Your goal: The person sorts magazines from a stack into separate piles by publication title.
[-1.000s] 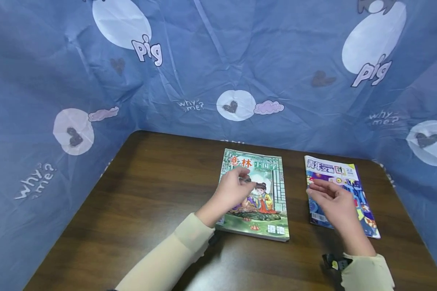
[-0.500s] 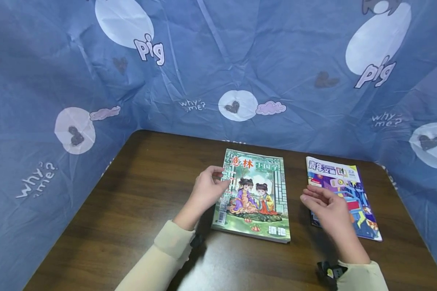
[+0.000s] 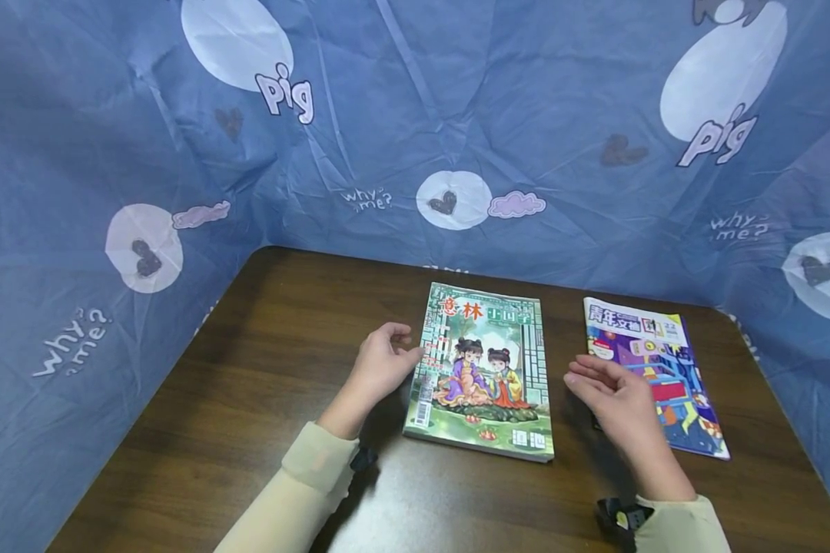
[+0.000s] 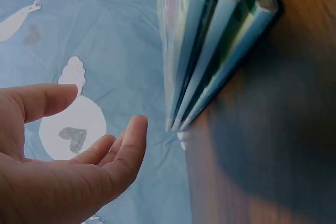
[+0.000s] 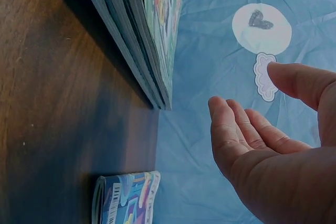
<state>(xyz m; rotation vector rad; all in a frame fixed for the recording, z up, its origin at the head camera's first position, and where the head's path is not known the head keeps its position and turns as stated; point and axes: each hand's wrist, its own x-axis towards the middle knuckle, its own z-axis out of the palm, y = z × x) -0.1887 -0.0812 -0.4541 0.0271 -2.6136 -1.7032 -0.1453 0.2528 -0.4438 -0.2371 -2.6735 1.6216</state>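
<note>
A stack of magazines (image 3: 484,384) lies on the table, the top one green with two cartoon figures in robes on its cover. In the left wrist view the spines (image 4: 212,45) of the stack show one above another. My left hand (image 3: 380,365) hovers at its left edge, fingers loosely bent, holding nothing. To the right of the stack, my right hand (image 3: 622,403) holds nothing either, its thumb and fingers apart. Partly behind that hand lies a purple and blue magazine (image 3: 692,392), whose lower left part is hidden in the head view.
The dark brown wooden table (image 3: 263,384) has rounded far corners. A blue patterned cloth (image 3: 360,100) hangs along its back and sides. Dark wrist devices (image 3: 622,522) sit by the sleeves.
My left hand has moved left, from over the green magazine to beside its left edge. My right hand has shifted slightly left and nearer, off the purple magazine's left side.
</note>
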